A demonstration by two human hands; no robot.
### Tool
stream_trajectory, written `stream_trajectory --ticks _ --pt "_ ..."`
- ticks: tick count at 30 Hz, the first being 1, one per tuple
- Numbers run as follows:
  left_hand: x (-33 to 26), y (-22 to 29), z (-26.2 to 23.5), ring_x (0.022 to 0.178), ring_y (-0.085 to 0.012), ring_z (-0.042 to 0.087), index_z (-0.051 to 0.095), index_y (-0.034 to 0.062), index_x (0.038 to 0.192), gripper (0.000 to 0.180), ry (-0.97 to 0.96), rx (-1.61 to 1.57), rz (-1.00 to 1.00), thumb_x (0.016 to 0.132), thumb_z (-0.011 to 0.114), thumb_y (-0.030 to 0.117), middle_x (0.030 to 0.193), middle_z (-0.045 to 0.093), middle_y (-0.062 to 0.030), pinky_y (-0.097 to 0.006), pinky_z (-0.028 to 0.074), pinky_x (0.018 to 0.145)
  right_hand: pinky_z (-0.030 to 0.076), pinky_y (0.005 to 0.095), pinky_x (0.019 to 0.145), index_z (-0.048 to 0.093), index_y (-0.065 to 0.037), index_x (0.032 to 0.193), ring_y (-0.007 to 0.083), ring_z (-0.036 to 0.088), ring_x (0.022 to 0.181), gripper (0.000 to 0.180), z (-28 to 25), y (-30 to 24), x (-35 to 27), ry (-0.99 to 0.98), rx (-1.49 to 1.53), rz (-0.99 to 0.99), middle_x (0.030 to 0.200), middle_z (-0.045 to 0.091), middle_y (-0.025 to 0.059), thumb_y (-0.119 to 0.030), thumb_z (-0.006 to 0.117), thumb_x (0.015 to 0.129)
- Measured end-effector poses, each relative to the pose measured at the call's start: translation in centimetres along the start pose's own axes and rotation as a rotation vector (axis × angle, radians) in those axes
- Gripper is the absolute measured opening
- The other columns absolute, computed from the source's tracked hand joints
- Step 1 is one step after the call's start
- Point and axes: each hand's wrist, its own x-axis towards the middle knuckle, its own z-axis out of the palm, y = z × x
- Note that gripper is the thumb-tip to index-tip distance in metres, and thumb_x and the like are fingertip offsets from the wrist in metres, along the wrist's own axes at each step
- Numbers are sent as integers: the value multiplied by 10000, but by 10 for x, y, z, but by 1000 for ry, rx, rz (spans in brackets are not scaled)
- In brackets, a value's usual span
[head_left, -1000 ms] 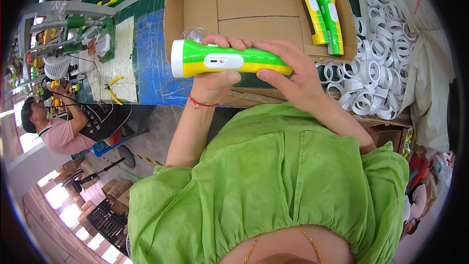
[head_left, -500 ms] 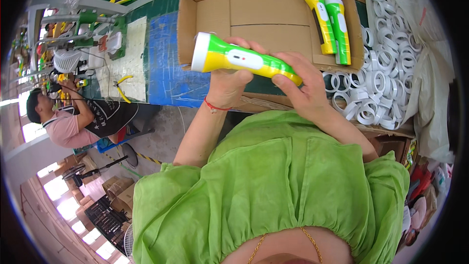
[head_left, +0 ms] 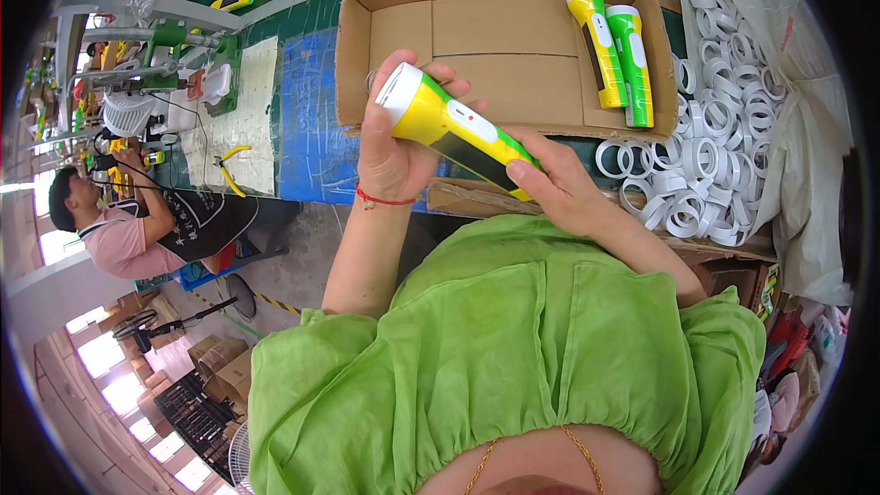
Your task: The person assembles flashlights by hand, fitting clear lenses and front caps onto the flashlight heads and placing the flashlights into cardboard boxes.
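A yellow and green flashlight (head_left: 456,122) with a white head ring and a white switch plate lies slanted across both my hands. My left hand (head_left: 390,147) cups its head end, with the thumb beside the white ring and the fingers behind. Round the tail end, my right hand (head_left: 561,179) is closed, its thumb on top. A dark panel shows along the flashlight's near side. Beyond my hands stands a cardboard box (head_left: 353,55), where two flashlights, a yellow one (head_left: 598,50) and a green one (head_left: 632,69), lean side by side at the right end.
Many loose white rings (head_left: 706,156) are heaped on plastic sheeting right of the box. Blue sheeting (head_left: 316,119) covers the bench on the left, with yellow-handled pliers (head_left: 231,170) and a green hand press (head_left: 220,73) farther left. A co-worker (head_left: 128,229) sits at the far left.
The flashlight has rolled so its dark panel shows, and its tail has swung toward me. My left hand has shifted from under the body to its head. The right hand keeps the tail.
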Motion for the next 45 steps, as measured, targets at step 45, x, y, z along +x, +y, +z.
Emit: stream_trajectory --ticks 45 --pt "10 -9 21 1012 -217 566 525 69 1079 372 506 91 44 848 662 327 1065 576 -111 -393 445 925 508 379 671 485 -67 1291 298 614 827 594 5 18 8 358 -664 -387 1018 625 141 -294 704 788"
